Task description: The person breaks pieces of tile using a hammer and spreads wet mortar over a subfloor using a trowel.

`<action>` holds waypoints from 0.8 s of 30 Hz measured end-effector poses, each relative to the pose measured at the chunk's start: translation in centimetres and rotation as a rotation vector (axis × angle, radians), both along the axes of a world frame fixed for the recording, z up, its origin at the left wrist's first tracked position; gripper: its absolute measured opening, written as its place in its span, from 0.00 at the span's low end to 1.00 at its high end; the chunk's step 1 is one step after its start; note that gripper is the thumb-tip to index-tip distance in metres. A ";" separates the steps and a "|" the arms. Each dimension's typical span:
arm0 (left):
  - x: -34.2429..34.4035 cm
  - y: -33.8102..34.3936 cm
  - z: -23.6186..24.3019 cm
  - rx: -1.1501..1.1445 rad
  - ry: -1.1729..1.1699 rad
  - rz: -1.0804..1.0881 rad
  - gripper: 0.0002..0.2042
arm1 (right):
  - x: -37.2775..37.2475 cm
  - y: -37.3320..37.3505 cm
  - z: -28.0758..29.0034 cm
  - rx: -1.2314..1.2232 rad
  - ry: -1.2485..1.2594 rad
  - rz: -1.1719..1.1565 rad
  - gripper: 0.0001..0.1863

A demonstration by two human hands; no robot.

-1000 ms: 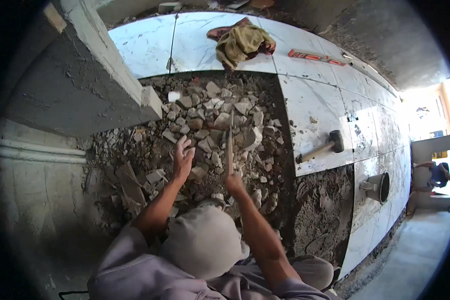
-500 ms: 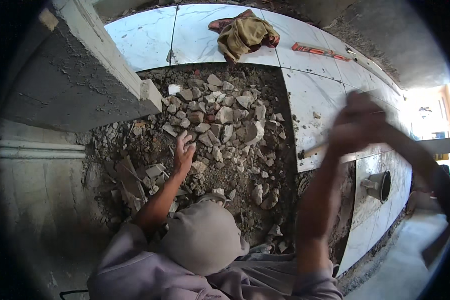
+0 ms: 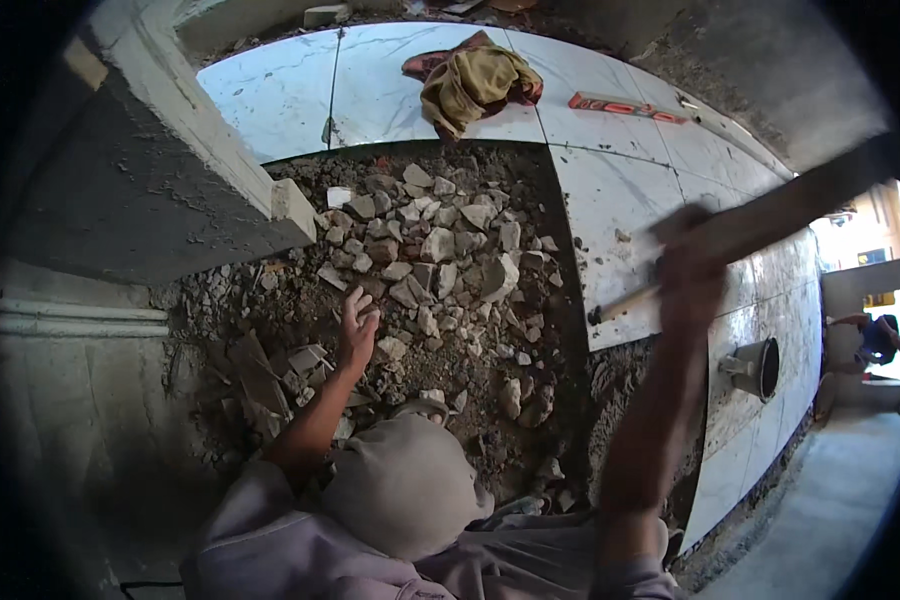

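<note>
My right hand (image 3: 692,283), blurred by motion, is raised at the right and wrapped round the brown handle of a hammer (image 3: 785,212). The handle slants to the upper right, where its far end runs into the dark rim. Over the left edge of a heap of broken stone and rubble (image 3: 438,245), my left hand (image 3: 358,330) has its fingers apart and slightly bent, with nothing in them. Whether it touches the stones I cannot tell. Below the heap is my knee in grey cloth (image 3: 405,485).
White marbled tiles (image 3: 610,190) border the rubble at the back and right. On them lie a brown cloth (image 3: 478,88), a red level (image 3: 627,106), a wooden stick (image 3: 625,303) and a dark-mouthed container (image 3: 768,370). A concrete block (image 3: 160,170) overhangs at left. Another person (image 3: 878,340) is far right.
The hammer has swung from pointing down to the right to pointing up to the right. My right hand has moved slightly left and down. My left hand stays over the stones.
</note>
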State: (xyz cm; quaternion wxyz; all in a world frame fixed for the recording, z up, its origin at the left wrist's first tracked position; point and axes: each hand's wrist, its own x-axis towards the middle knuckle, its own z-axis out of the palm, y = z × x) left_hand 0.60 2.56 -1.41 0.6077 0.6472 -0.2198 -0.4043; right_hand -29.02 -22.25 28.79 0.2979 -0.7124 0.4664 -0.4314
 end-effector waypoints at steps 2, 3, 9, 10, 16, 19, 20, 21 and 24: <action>1.3 2.0 -0.5 0.052 -0.023 -0.001 0.33 | 6.1 -0.4 8.8 -0.243 -0.464 0.211 0.07; 1.2 1.5 -0.3 0.053 -0.018 -0.011 0.35 | 5.0 -1.8 13.0 -0.595 -0.111 0.203 0.07; 0.4 -0.4 1.7 0.024 0.029 0.007 0.36 | 8.2 6.6 -18.9 0.138 0.080 0.043 0.17; -0.1 -1.0 1.8 0.005 0.029 0.009 0.35 | 9.5 10.7 -23.8 0.493 0.156 0.048 0.18; 1.4 -0.1 0.2 0.010 -0.082 -0.028 0.33 | 10.6 12.3 -19.4 0.797 0.278 0.135 0.17; 1.2 0.2 0.5 0.096 -0.058 -0.038 0.33 | 8.7 6.5 -7.2 0.341 -0.055 0.164 0.13; 0.9 0.2 0.7 0.092 -0.037 -0.045 0.33 | 8.5 5.0 -3.1 0.034 -0.210 0.221 0.11; 0.4 -0.4 0.9 0.077 -0.013 -0.053 0.33 | 7.7 2.3 -0.8 -0.087 -0.443 0.256 0.10; 1.5 0.8 1.3 0.093 0.004 -0.014 0.32 | 9.6 0.4 4.8 -0.134 -0.733 0.223 0.07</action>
